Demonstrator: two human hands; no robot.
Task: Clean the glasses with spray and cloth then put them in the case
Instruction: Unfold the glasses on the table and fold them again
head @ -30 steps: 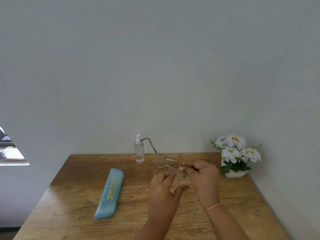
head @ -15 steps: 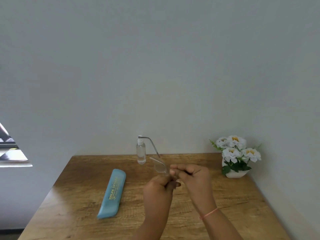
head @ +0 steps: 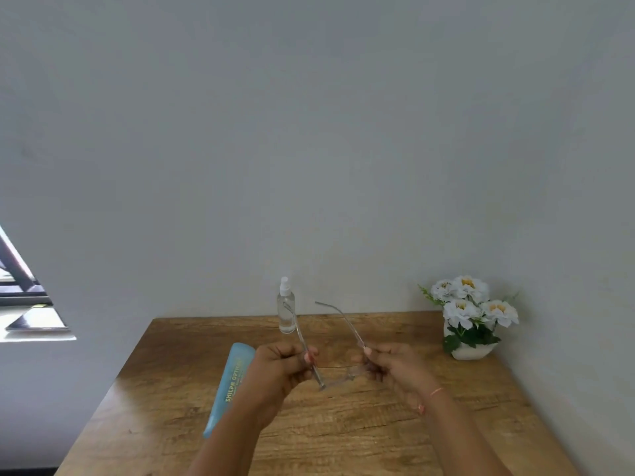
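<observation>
Clear-framed glasses hang above the wooden table, both temples spread and pointing away from me. My left hand pinches the left temple near its hinge. My right hand pinches the right temple near its hinge. A small clear spray bottle with a white nozzle stands upright at the table's back edge, behind the glasses. The light blue case, shut, with yellow lettering, lies lengthwise on the table to the left, partly behind my left forearm. No cloth is visible.
A white pot of white artificial flowers stands at the back right corner against the wall. A grey wall runs behind and along the right of the table. A window sill shows at far left.
The hands were close together on the partly folded glasses; they have moved apart, and both temples now stand spread with one hand on each.
</observation>
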